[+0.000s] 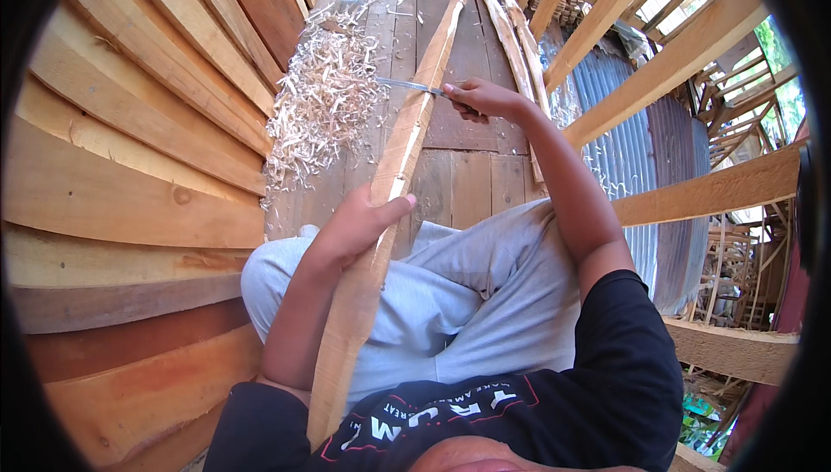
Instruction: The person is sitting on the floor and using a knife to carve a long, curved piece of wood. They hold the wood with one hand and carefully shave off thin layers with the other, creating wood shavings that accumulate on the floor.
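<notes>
A long wooden plank with a pale, freshly cut edge slants from my chest across my lap to the floor ahead, tapering at its far end. My left hand is wrapped round its middle, the thumb lying over the upper face. Farther along, my right hand grips the handle of a knife. The knife's blade lies crosswise over the plank, its tip pointing left. The lower side of the plank under my left hand is hidden.
Curly wood shavings are heaped on the board floor left of the plank. Upright boards stand close on my left. Long wooden strips lie at the right, beside timber rails and corrugated metal sheets. A small round object sits beyond the shavings.
</notes>
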Demonstrator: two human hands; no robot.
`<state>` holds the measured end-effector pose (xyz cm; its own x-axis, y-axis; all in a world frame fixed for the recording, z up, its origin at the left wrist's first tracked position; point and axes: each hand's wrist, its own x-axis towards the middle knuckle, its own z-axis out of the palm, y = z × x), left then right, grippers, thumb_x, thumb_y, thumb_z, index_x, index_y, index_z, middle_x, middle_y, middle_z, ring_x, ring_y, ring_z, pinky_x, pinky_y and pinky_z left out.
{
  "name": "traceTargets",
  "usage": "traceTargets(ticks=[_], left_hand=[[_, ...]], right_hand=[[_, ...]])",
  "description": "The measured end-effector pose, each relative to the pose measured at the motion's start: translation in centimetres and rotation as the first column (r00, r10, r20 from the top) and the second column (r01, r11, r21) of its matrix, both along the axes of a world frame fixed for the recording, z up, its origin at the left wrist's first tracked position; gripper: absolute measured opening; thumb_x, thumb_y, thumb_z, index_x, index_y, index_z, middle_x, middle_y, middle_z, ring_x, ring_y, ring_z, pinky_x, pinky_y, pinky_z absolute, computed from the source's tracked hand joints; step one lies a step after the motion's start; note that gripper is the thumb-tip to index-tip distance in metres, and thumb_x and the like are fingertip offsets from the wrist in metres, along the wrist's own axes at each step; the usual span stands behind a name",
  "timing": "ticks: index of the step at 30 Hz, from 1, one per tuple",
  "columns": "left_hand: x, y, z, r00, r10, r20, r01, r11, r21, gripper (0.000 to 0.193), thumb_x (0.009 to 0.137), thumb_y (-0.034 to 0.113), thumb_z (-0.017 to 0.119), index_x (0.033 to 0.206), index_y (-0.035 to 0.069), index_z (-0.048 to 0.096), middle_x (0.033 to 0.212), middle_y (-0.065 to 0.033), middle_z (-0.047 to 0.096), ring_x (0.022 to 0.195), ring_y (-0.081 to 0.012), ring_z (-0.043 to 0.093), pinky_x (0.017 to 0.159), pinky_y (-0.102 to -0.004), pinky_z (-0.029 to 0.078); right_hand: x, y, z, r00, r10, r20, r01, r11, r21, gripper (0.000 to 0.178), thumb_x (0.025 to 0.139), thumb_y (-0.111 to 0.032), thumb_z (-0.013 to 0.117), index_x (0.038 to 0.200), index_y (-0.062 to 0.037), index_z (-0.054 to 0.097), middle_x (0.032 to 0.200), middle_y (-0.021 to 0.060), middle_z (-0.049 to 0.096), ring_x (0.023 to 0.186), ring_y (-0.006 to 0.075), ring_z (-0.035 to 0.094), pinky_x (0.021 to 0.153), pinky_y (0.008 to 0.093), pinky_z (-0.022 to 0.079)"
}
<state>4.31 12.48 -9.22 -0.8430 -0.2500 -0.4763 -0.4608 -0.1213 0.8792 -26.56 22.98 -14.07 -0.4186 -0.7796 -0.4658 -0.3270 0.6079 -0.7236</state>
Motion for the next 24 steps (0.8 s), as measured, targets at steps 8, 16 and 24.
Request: traceTargets(ticks=[8,16,24], left_hand=[[-0.4,0.6,1.0,0.999,-0.028,0.032,0.027,1.0,0.014,0.045,0.086,0.034,0.069,0.112,-0.002,0.06,0.091,-0.0038,0.059,0.08,-0.0101,0.056,0.07,-0.0274,0.047],[-0.3,0.4,0.1,1.0,-0.008,0.004,0.008,1.0,-0.007,0.046,0.086,0.037,0.068,0.11,-0.002,0.06,0.088,-0.0052,0.06,0.072,-0.0103,0.057,0.06,-0.0264,0.048],[-0.3,0.5,0.7,0.997,0.001,0.075,-0.001,1.0,0.001,0.052,0.085,0.04,0.069,0.112,-0.003,0.058,0.089,-0.0072,0.059,0.072,-0.0131,0.059,0.057,-0.0278,0.051]], right_hand=[[1.0,-0.1,-0.9,0.892,-0.085,-0.444,0.069,0.996,-0.053,0.058,0.099,-0.046,0.047,0.071,0.0028,0.059,0.058,0.0123,0.055,0.049,0.0257,0.05,0.053,0.0442,0.043],[5.2,-0.1,2.6,0.78,-0.176,-0.601,0.164,0.984,-0.074,0.042,0.093,-0.04,0.053,0.087,-0.0035,0.072,0.08,0.0215,0.067,0.08,0.0411,0.065,0.073,0.0474,0.051],[5.8,-0.3,2.5,0.706,-0.184,-0.683,0.156,0.982,-0.104,0.037,0.091,-0.036,0.054,0.079,-0.005,0.072,0.076,0.0194,0.067,0.075,0.0395,0.065,0.072,0.0474,0.052]])
